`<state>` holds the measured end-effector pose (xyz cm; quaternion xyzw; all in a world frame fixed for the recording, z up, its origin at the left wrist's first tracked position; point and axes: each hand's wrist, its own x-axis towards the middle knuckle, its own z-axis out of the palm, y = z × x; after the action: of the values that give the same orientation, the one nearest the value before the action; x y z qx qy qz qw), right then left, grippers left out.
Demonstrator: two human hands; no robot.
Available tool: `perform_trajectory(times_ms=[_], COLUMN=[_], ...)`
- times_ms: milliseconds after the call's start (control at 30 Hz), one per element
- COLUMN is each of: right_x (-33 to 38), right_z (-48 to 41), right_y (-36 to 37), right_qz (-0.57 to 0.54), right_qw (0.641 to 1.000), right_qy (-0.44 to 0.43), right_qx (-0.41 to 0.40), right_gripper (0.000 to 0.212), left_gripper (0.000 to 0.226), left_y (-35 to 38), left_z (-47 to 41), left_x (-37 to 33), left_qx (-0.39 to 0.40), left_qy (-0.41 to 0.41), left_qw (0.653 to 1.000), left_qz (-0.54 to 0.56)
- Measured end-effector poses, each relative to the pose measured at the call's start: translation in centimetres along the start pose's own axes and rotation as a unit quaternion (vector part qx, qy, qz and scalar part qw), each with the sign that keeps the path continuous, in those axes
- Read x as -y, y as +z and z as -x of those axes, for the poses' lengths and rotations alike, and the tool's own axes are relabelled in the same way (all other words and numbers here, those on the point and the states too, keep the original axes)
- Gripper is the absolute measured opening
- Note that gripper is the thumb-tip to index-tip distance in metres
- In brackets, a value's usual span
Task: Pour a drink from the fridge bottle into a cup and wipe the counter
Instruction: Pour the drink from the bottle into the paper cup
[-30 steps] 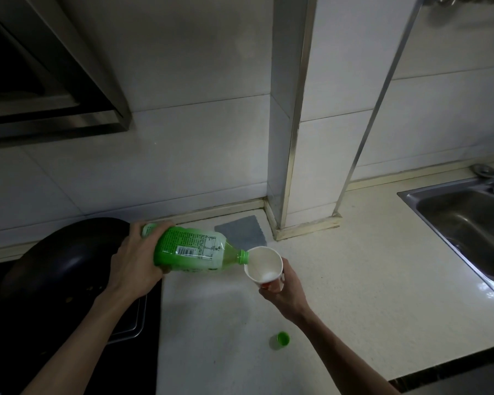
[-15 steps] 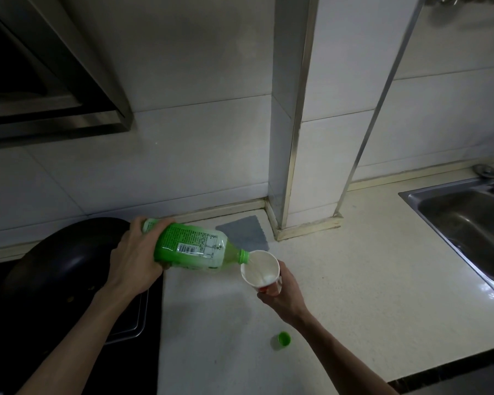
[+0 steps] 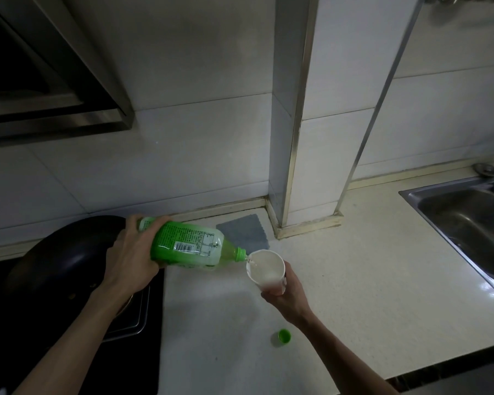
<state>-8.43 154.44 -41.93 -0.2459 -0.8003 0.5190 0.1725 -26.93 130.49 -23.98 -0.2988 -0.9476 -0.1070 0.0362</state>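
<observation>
Head view: green bottle (image 3: 183, 246), sideways, uncapped

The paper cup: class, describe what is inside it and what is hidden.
Inside the cup, pale liquid pools at the bottom, with a trickle entering from the green bottle at the rim. The liquid's depth cannot be judged; the right hand covers the cup's lower outside.

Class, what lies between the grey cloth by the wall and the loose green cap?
Head view: the white cup, gripped by the right hand, is between grey cloth and green cap.
</observation>
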Motion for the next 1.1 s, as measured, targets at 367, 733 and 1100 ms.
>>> perform_trajectory(times_ms=[367,733,1100], right_x=[0.0,-1.4,-2.9], right_z=[0.8,0.9,0.8], right_y=[-0.9,-2.3,-2.1], right_qz=[-0.076,-0.076,-0.070], right_qw=[0.997,0.996,0.995], right_qy=[0.007,0.026,0.052], right_qx=[-0.032,-0.034,-0.044], right_gripper=[0.072,0.077,0.073], left_gripper=[0.091,0.099,0.103], left_y=[4.9,11.1,12.8], left_z=[2.2,5.3,8.2], left_x=[0.8,3.6,3.0], left_qx=[0.065,0.093,0.151], left_qy=[-0.103,-0.175,-0.214], left_qw=[0.966,0.935,0.905], left_qz=[0.230,0.293,0.336])
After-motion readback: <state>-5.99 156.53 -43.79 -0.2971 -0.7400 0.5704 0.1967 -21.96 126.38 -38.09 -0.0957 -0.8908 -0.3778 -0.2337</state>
